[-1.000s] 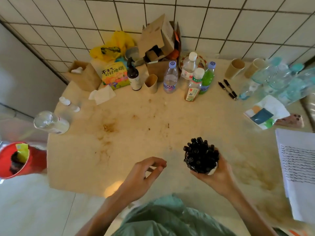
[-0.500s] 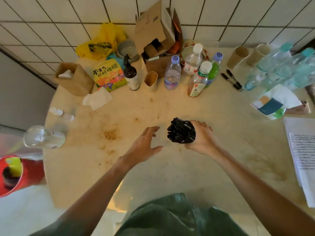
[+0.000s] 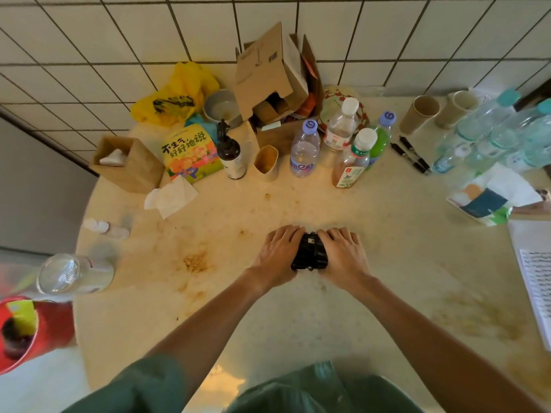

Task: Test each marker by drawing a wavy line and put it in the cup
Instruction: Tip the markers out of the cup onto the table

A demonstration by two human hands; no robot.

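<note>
A bundle of black markers [image 3: 310, 254] lies on the stained table [image 3: 226, 293] in the middle. My left hand [image 3: 278, 251] grips its left side and my right hand [image 3: 343, 254] grips its right side, fingers curled over it. The cup that held the markers is hidden between my hands. Two more black markers [image 3: 413, 155] lie at the back right. Two paper cups [image 3: 419, 113] stand near the wall. A sheet with wavy lines [image 3: 536, 278] lies at the right edge.
Bottles [image 3: 304, 150] stand in a row at the back, with a dented paper cup [image 3: 266, 163], a pump bottle [image 3: 230, 150], a cardboard box [image 3: 268, 76] and a tissue box [image 3: 128, 162]. A glass jar [image 3: 71, 274] lies at the left edge. A red bucket [image 3: 21, 332] sits below.
The bundle, held upright in my right hand, was tipped over and brought down onto the table. My left hand moved in and now holds its other side.
</note>
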